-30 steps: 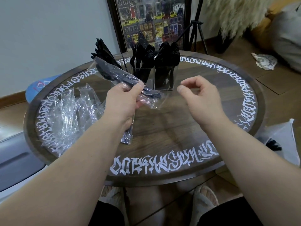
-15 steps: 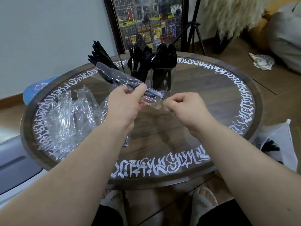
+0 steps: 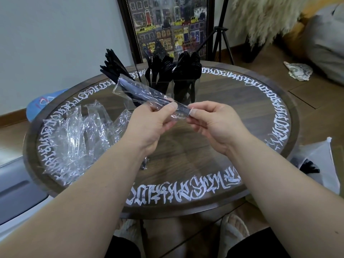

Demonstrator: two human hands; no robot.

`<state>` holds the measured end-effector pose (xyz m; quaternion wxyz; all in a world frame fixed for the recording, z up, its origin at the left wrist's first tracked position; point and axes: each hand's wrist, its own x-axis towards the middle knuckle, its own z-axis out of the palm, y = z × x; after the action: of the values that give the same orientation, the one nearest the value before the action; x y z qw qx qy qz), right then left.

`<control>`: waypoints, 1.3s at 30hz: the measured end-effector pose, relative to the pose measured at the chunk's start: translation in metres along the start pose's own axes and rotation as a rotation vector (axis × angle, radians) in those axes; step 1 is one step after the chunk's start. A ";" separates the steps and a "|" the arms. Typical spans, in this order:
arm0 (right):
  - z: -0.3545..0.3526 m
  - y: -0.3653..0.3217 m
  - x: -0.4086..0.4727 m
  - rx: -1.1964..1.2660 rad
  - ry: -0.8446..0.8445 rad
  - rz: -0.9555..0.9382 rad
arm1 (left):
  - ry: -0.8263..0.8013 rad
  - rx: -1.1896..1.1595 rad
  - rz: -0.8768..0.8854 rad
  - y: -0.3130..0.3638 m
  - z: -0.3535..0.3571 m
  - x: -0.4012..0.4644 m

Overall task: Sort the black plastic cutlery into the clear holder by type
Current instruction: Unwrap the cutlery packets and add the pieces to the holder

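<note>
Black plastic cutlery, one wrapped piece (image 3: 143,94), type not legible through its clear sleeve (image 3: 149,97); held in the air above the round table (image 3: 214,146), just in front of the clear holder (image 3: 186,90) at the table's far side; left hand (image 3: 152,125) pinches the sleeve near its middle, right hand (image 3: 212,123) pinches the sleeve's near end, the two hands close together, almost touching; holder divided, each section already stocked with upright black pieces, knives fanned at the left, spoons at the right, middle lot probably forks; empty wrappers (image 3: 80,138) heaped on the table at the left; step in hand, by judgement, opening the sleeve. Hazards: thin film may stretch rather than tear, so a hard pull could fling the piece across the table or onto the floor; a jerk forward could strike the crowded holder and tip it; piece misread through the glare could land in the wrong section.
</note>
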<state>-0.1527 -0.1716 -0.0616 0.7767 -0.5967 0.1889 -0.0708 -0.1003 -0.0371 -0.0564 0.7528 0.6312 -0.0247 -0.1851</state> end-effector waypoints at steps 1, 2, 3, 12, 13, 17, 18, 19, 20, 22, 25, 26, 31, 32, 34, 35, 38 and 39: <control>-0.002 0.000 0.001 -0.011 0.024 -0.007 | 0.019 -0.007 -0.009 0.002 -0.003 0.001; -0.004 -0.001 0.002 -0.031 0.058 -0.018 | 0.064 -0.027 -0.005 0.004 -0.007 0.003; -0.006 -0.002 0.003 -0.059 0.095 -0.031 | 0.139 -0.054 0.012 0.007 -0.014 0.006; -0.016 0.003 0.005 -0.212 0.140 -0.036 | 0.396 0.157 0.089 -0.002 -0.039 0.020; -0.016 0.003 0.005 -0.212 0.134 -0.031 | 0.397 0.164 0.089 -0.002 -0.040 0.022; -0.018 0.003 0.006 -0.228 0.162 -0.018 | 0.413 0.164 0.097 0.001 -0.046 0.023; -0.019 0.002 0.007 -0.215 0.187 -0.013 | 0.447 0.139 0.108 0.004 -0.049 0.023; -0.021 0.001 0.008 -0.189 0.210 -0.003 | 0.492 0.117 0.120 0.007 -0.053 0.024; -0.021 0.000 0.008 -0.150 0.223 0.015 | 0.537 0.092 0.131 0.010 -0.057 0.024; -0.020 -0.001 0.009 -0.063 0.214 0.058 | 0.580 -0.005 0.131 0.013 -0.063 0.025; -0.013 0.000 0.008 0.015 0.177 0.093 | 0.446 -0.129 -0.037 0.009 -0.062 0.023; -0.010 0.000 0.008 0.024 0.171 0.096 | 0.354 -0.110 -0.108 0.008 -0.058 0.020; 0.000 0.002 0.007 -0.004 0.149 0.098 | 0.165 0.014 -0.136 0.007 -0.036 0.011; 0.001 0.002 0.007 -0.013 0.152 0.099 | 0.197 0.001 -0.100 0.009 -0.037 0.010; 0.000 0.003 0.007 -0.026 0.169 0.101 | 0.253 -0.032 -0.051 0.012 -0.043 0.010; 0.000 0.003 0.008 -0.033 0.181 0.101 | 0.291 -0.033 -0.033 0.014 -0.048 0.011; -0.002 0.003 0.010 -0.065 0.227 0.098 | 0.475 0.097 0.065 0.020 -0.070 0.014; -0.003 0.004 0.011 -0.071 0.240 0.097 | 0.542 0.172 0.112 0.021 -0.079 0.015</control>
<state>-0.1440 -0.1772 -0.0681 0.7296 -0.6012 0.3111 -0.0974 -0.0593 0.0350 -0.0548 0.6847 0.7168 0.1269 0.0351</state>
